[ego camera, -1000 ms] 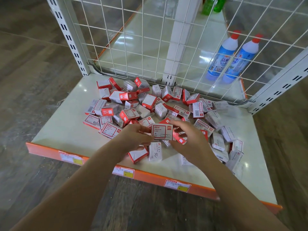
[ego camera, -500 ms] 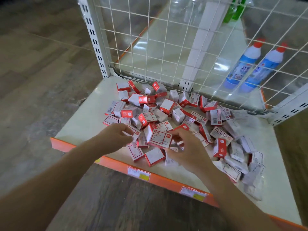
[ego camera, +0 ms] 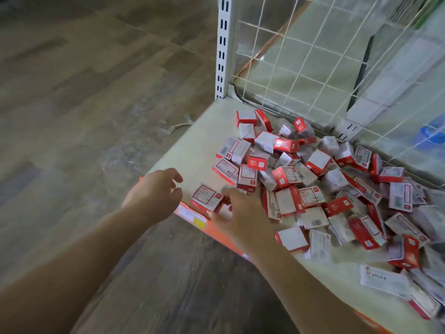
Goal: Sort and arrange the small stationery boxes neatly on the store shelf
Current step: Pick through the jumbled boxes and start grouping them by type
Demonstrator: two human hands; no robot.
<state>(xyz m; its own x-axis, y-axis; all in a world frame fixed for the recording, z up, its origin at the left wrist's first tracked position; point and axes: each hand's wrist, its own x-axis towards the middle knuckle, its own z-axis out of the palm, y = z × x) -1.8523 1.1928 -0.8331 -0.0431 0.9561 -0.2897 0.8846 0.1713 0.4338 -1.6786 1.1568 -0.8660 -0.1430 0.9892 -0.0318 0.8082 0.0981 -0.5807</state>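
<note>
Box in hand: one small red-and-white box (ego camera: 207, 197) is pinched by the right hand (ego camera: 238, 214) at the shelf's front left edge.
Left hand (ego camera: 154, 191): fingers loosely spread, nothing held, just beside the box.
Handling: judged light, stiff card, crushable; best taken across its flat faces.
Pile (ego camera: 320, 184): jumbled, unsorted.
Shelf (ego camera: 190, 150): pale, orange-lipped, wire grid behind.
Room: wood-look floor (ego camera: 79, 97).

Red-white boxes (ego camera: 313, 179) heaped loosely on shelf (ego camera: 192, 145); one box (ego camera: 207, 197) near front edge.
</note>
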